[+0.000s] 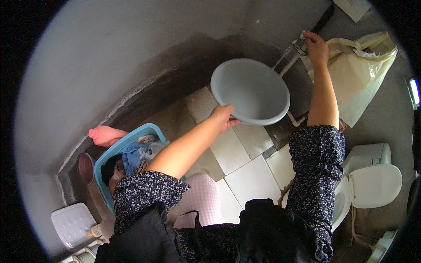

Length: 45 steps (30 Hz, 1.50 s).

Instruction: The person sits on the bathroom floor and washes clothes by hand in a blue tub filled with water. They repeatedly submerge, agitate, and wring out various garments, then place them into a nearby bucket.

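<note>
A round grey plastic basin [251, 88] hangs tilted above the tiled floor, its open side towards me. My left hand [224, 117] grips its near rim, with the thumb on top and the fingers underneath. Whether any water lies in the basin I cannot tell. Up at the wall, my right hand [317, 49] has its fingers on a small metal tap [298, 46], which sits beyond the basin's far right side. The hand partly covers the tap's handle.
On the left stand a blue tub [152, 129] of clothes, a pink bottle [107, 135] and a maroon bowl [86, 168]. A pale plastic bag [358, 79] hangs beside the tap. A white toilet [375, 185] is at right, a plastic stool [73, 225] at lower left.
</note>
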Each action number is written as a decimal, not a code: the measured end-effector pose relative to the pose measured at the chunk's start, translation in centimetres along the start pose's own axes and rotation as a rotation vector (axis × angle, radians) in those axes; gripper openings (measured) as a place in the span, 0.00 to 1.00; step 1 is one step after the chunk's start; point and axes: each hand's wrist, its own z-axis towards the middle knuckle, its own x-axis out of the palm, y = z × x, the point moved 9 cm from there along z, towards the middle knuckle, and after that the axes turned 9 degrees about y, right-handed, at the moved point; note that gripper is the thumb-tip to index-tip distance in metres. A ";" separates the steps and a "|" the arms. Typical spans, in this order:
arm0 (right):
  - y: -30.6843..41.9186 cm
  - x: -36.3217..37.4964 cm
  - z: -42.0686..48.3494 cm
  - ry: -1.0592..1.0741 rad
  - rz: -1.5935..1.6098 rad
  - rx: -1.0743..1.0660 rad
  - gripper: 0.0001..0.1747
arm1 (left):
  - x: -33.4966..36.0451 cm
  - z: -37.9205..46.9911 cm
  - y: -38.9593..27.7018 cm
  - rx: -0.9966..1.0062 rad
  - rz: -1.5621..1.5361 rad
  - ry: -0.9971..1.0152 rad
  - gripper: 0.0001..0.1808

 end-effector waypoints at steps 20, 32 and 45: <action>-5.6 17.1 -30.6 0.453 1.245 1.347 0.16 | -0.5 -1.1 2.1 0.097 0.013 0.015 0.26; -6.7 18.1 -31.9 0.303 0.902 1.290 0.19 | -1.8 -18.4 9.9 0.512 1.327 0.423 0.21; -6.1 22.6 -33.0 0.227 1.050 1.393 0.16 | -1.7 -19.9 10.3 0.574 1.483 0.280 0.16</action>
